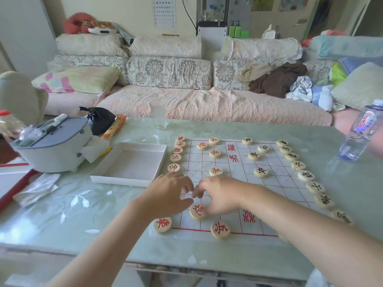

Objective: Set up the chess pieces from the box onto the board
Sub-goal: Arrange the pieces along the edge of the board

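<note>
Both hands [167, 195] [219, 195] loosely curled over board [275, 187], grip unclear, round cream pieces [198, 211] lettered red, black

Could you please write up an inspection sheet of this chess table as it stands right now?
Surface: pale glass-topped table, glossy.
Job's things: paper board laid flat; red-marked pieces along its left edge, black-marked pieces along its right; white box beside the board, showing no pieces.
Clutter: grey appliance, black bag, drinking glass, water bottle.
Grip: left hand and right hand meet over the board's near left part, fingers curled; whether either holds a piece cannot be told.
Cables: black cord on the far wall.
Surroundings: sofa with cushions and heaped clothes.
</note>
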